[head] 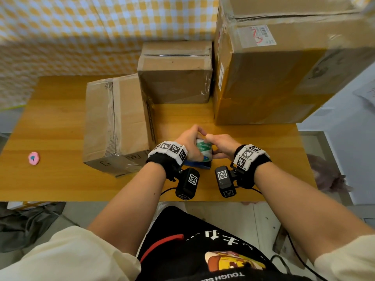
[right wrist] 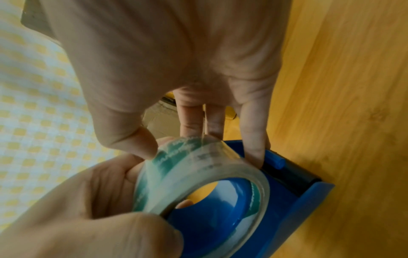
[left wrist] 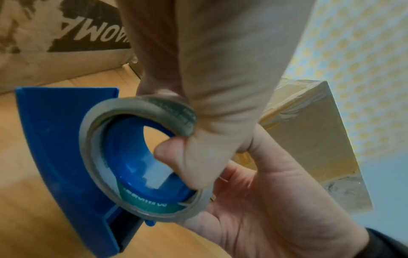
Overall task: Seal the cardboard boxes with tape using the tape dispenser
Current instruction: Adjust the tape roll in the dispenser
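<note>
A blue tape dispenser (head: 197, 164) with a clear tape roll (head: 204, 149) sits on the wooden table (head: 60, 179), near its front middle. My left hand (head: 197, 134) grips the roll (left wrist: 141, 108) from the left, one digit hooked into the blue core (left wrist: 132, 157). My right hand (head: 211, 142) pinches the top of the roll (right wrist: 198, 167) between thumb (right wrist: 132, 139) and fingers, its little finger on the dispenser's edge (right wrist: 309, 200). Three cardboard boxes stand behind: a flat one (head: 115, 122) at left, a middle one (head: 174, 78), and a tall one (head: 284, 78) at right.
A small pink object (head: 33, 158) lies near the table's left edge. A yellow checked cloth (head: 81, 27) hangs behind the table. Dark fabric (head: 26, 222) lies on the floor at front left. Bare tabletop shows left of the flat box and right of my hands.
</note>
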